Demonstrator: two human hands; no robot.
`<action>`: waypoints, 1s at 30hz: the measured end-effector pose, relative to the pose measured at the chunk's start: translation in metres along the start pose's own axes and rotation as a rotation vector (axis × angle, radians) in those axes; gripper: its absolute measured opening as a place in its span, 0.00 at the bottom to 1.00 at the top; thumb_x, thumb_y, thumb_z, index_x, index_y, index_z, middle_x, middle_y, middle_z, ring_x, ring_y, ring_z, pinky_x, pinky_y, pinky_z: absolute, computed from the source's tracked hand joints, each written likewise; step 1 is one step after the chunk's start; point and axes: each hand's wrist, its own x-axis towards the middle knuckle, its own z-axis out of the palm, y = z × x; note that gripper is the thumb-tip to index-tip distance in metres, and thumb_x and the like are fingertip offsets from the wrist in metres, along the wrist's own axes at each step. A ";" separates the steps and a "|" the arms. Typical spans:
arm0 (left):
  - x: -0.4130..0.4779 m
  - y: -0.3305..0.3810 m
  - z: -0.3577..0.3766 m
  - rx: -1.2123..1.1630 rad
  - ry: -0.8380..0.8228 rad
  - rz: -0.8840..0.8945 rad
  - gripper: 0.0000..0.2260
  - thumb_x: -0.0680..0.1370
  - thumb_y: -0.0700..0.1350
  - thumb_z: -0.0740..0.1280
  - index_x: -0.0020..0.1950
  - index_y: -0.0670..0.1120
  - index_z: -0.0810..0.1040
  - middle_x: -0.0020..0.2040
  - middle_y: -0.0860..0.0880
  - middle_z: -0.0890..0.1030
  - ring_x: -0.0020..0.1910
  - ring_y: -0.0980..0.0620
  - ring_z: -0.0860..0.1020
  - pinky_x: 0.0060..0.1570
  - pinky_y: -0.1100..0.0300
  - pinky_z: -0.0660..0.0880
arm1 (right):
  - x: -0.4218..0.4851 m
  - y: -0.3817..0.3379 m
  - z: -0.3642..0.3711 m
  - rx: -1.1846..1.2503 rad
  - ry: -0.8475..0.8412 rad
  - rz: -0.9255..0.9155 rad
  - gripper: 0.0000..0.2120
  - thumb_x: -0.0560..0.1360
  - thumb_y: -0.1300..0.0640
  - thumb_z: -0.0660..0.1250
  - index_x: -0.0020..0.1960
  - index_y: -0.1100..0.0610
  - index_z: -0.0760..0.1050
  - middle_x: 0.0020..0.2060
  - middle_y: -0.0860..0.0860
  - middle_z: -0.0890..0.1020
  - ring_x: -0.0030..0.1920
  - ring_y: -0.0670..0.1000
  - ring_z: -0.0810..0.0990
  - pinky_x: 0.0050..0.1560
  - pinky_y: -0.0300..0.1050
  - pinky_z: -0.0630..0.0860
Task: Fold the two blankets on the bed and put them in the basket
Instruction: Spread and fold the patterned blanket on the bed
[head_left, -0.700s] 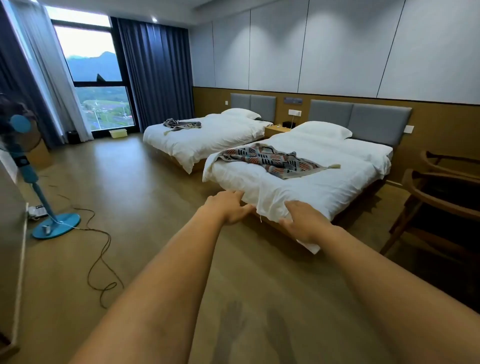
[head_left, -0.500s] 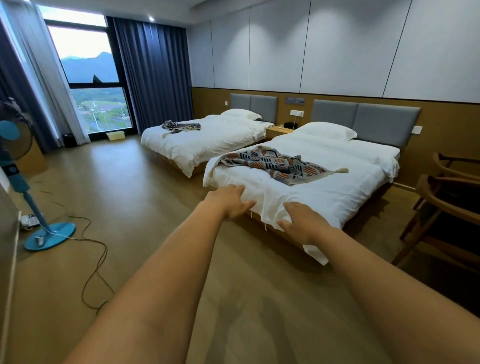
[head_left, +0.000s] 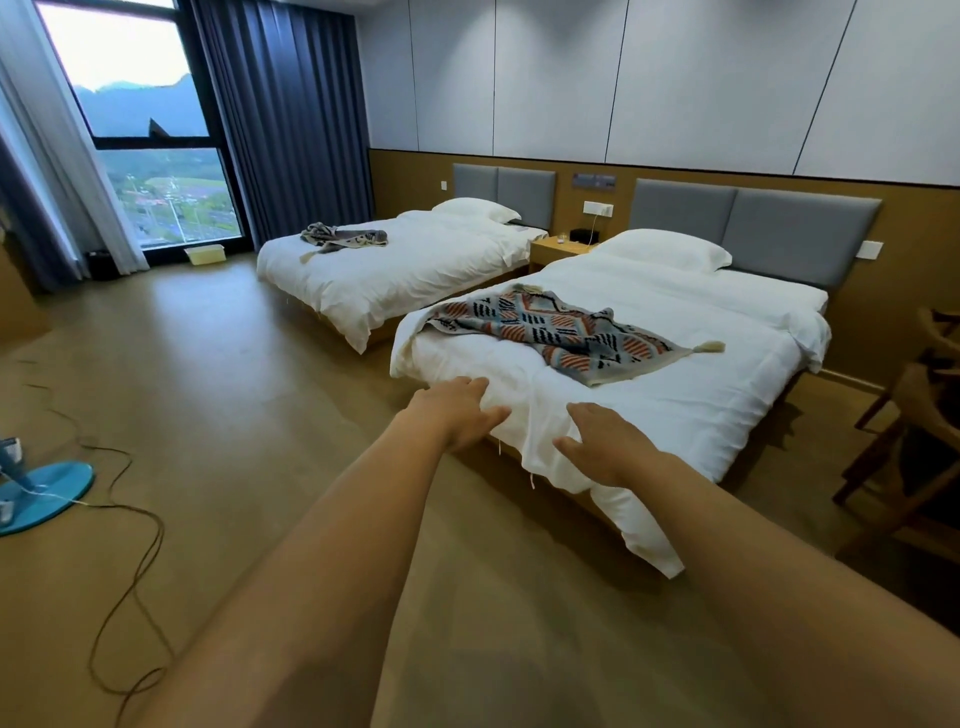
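Blankets lay unfolded: a patterned blanket (head_left: 561, 332) crumpled near the foot edge of the near bed (head_left: 701, 405), a grey blanket (head_left: 343, 236) on the far bed (head_left: 415, 270). Left hand (head_left: 457, 410) and right hand (head_left: 608, 441), apart and open, rested flat on the white duvet's foot corner, holding nothing, probably reaching toward the patterned one.

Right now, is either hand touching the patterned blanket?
No: left hand and right hand rest on the white duvet, short of the patterned blanket.
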 end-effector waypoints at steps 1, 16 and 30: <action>0.025 -0.002 0.000 -0.006 -0.004 -0.004 0.30 0.77 0.63 0.53 0.76 0.50 0.54 0.76 0.46 0.59 0.73 0.43 0.60 0.70 0.42 0.60 | 0.024 0.007 -0.001 0.002 -0.011 -0.003 0.29 0.78 0.44 0.57 0.75 0.55 0.55 0.75 0.52 0.61 0.74 0.54 0.60 0.71 0.51 0.60; 0.325 -0.043 -0.025 -0.001 -0.035 -0.037 0.30 0.78 0.63 0.53 0.76 0.50 0.53 0.77 0.47 0.57 0.74 0.45 0.59 0.70 0.45 0.60 | 0.317 0.068 -0.029 -0.003 -0.058 -0.025 0.27 0.78 0.45 0.56 0.72 0.58 0.58 0.72 0.55 0.64 0.72 0.56 0.63 0.69 0.53 0.64; 0.637 -0.156 -0.060 -0.028 0.000 0.095 0.26 0.76 0.61 0.60 0.71 0.50 0.65 0.69 0.47 0.71 0.64 0.45 0.71 0.62 0.47 0.70 | 0.632 0.060 -0.022 0.023 -0.041 0.052 0.26 0.77 0.45 0.58 0.71 0.58 0.62 0.70 0.57 0.68 0.68 0.57 0.67 0.65 0.52 0.68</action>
